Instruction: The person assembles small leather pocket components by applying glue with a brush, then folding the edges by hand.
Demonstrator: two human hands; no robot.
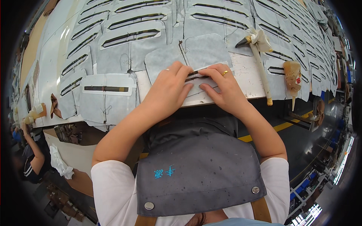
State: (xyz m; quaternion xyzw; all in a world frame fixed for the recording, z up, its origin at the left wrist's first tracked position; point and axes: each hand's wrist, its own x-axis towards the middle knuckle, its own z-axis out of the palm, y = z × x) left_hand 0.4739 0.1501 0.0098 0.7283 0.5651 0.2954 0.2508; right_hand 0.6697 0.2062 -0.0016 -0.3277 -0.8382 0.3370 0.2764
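Both your hands are at the near edge of the bench (247, 75), centre, working on a pale grey panel (211, 47). That panel lies right in front of you, with a dark strip (191, 78) near its near edge. Your left hand (171, 88) is on the strip's left part, fingers bent, thumb narrowly apart from the forefinger. Your right hand (221, 84) is on its right part, forefinger and thumb also narrowly apart. Pinching or only pressing, can't tell; fingers cover much of the strip.

Left of your left hand: a framed panel (105, 100), its dark strip in a white border, lying flat near the bench edge. Right of your right hand: a hammer (261, 71), black head far, white rag around the head end, handle toward you. Farther right: an amber bottle (292, 75), nozzle toward you, lying over other panels. Far side: rows of similar grey panels (149, 51), overlapping. Near left: a brown scrap (55, 106); beyond it, a co-worker's hand (25, 129) at a yellowish bottle (37, 112). You wear a dark grey apron (200, 169).
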